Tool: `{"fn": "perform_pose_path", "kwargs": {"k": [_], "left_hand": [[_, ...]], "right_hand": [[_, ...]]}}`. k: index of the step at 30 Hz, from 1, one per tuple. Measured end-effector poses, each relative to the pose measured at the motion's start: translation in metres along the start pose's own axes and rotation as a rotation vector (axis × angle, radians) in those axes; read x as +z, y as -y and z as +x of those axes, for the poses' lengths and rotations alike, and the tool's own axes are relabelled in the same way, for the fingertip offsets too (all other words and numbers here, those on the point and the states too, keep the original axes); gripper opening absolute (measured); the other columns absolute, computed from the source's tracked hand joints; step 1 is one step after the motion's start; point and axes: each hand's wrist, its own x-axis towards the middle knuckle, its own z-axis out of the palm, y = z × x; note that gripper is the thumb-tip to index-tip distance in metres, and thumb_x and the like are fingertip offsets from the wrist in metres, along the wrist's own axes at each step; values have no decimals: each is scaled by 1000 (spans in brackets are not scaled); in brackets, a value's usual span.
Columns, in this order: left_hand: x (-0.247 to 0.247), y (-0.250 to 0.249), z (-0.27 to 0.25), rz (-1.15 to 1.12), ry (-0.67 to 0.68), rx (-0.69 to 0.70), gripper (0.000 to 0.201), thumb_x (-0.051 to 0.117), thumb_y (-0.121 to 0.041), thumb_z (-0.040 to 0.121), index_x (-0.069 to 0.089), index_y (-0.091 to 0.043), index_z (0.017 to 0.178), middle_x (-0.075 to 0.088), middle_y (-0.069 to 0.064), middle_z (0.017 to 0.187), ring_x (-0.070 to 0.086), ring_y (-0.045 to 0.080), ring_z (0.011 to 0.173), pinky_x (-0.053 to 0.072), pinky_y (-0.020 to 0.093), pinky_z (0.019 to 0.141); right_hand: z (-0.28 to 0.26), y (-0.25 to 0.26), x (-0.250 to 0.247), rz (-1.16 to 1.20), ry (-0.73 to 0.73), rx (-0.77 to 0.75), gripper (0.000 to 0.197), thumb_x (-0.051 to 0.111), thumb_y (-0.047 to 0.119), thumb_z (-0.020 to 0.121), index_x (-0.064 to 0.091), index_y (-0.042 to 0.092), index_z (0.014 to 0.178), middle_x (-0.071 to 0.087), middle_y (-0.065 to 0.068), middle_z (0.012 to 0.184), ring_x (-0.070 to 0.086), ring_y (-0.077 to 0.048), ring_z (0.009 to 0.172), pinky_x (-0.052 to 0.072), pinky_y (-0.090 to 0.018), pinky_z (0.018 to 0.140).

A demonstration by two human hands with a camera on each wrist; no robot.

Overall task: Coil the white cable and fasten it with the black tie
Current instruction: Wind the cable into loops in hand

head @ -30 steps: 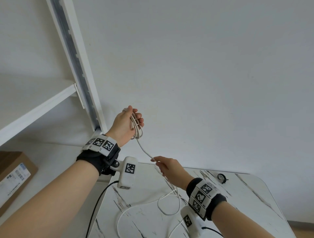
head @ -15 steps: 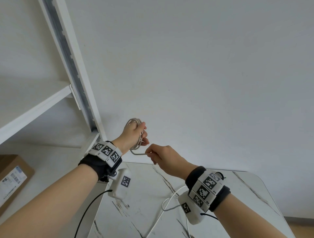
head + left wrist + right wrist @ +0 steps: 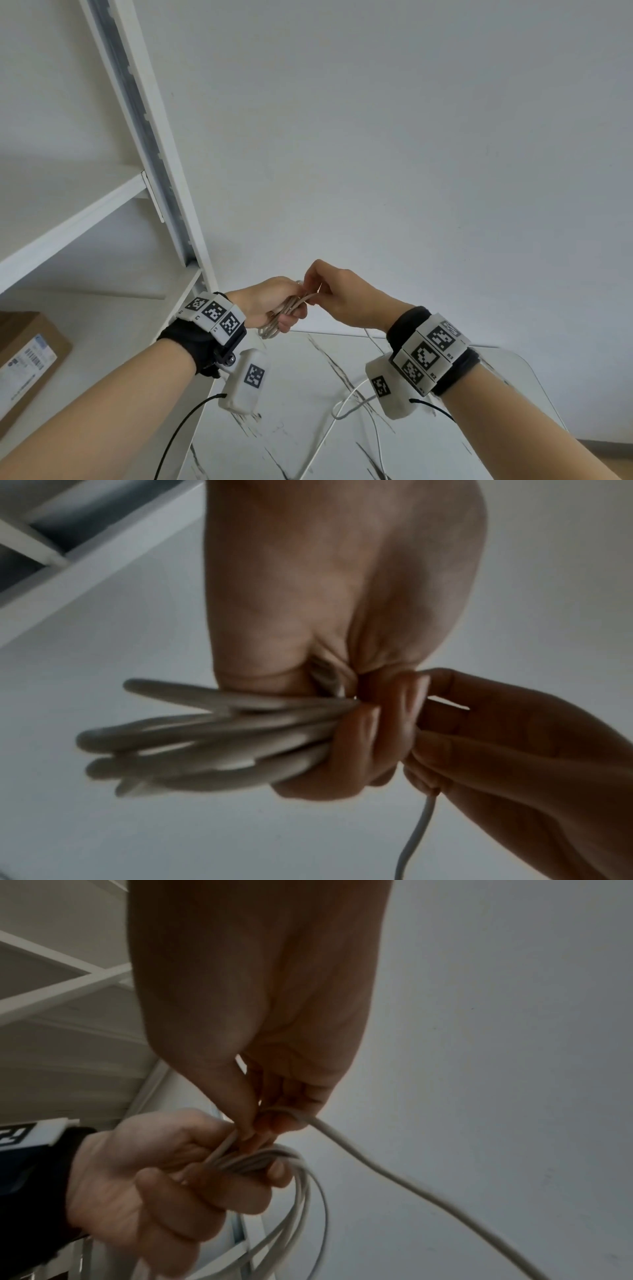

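My left hand [image 3: 274, 305] grips a bundle of several loops of the white cable [image 3: 279, 325], held in the air above the table's far left corner. In the left wrist view the loops [image 3: 212, 739] stick out to the left of the curled fingers [image 3: 363, 729]. My right hand [image 3: 329, 291] pinches the free strand of the cable [image 3: 346, 1139] right against the left hand's fingers. From there the strand drops to the table and lies in slack curves [image 3: 346, 404]. The black tie is hidden in every view.
A white marble-patterned table [image 3: 308, 428] lies below the hands. A white shelf unit [image 3: 161, 192] stands at the left, with a cardboard box [image 3: 27, 359] on its lower level. A plain white wall [image 3: 411, 171] is behind.
My right hand rose from near the table, carrying the strand up to the left hand. The left hand came down a little with the bundle, and less cable lies on the table.
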Motion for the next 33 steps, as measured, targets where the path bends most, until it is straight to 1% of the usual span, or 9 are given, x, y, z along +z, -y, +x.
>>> {"fn": "perform_pose_path", "kwargs": {"k": [3,8,13,18,21,23,26,30,33], "left_hand": [[-3,2,-3,-54,63,-62,38,30,-30,101,52,-7,82,41,-1,46,27,6,30,25,16,36],[-3,2,-12,-67,187,-89,44,27,-39,100,55,-6,90,35,-5,44,25,5,30,26,17,36],[-8,-1,-21,-164,314,-14,41,32,-39,97,55,-5,93,35,-7,44,29,3,30,28,16,35],[-9,-14,-32,-288,290,96,35,36,-30,92,60,-7,83,34,-7,41,28,2,28,25,16,33],[-8,-24,-36,-321,258,160,32,36,-29,91,56,-7,81,33,-7,39,28,2,28,25,16,34],[-7,-28,-37,-360,243,210,30,35,-28,93,53,-8,80,33,-8,40,29,2,28,24,16,35],[-6,-34,-31,-510,169,294,30,31,-25,96,48,-10,77,33,-8,40,29,1,29,27,15,34],[-7,-37,-22,-722,108,371,33,30,-28,99,45,-13,74,34,-7,44,32,4,32,31,15,37],[-13,-38,-16,-833,59,420,34,33,-30,100,46,-13,74,35,-6,48,35,5,36,36,17,40]], "right_hand": [[0,-6,-6,-60,-35,18,9,56,7,89,55,9,97,59,4,74,53,-17,66,44,-26,64],[2,-16,-3,-151,-112,19,17,58,12,90,62,8,105,70,-10,96,63,-25,88,51,-35,81],[3,-31,5,-88,-190,60,14,59,15,90,70,9,97,74,-8,91,65,-22,84,49,-31,78],[5,-45,15,-27,-248,134,16,56,12,90,71,8,91,73,-12,80,62,-27,74,47,-35,70],[8,-50,22,50,-309,193,16,57,8,89,72,3,91,70,-9,74,54,-19,59,42,-28,60],[11,-51,28,115,-336,228,17,58,9,90,71,4,100,73,-6,87,59,-12,72,45,-21,69],[17,-53,37,183,-320,295,20,52,8,93,68,3,104,73,-9,100,64,-19,93,48,-25,81],[17,-56,54,252,-206,355,25,41,3,93,63,0,105,73,-14,97,68,-25,90,49,-22,74],[13,-56,62,373,-154,407,27,36,1,93,56,-1,112,69,-16,89,66,-22,72,50,-16,63]]}}
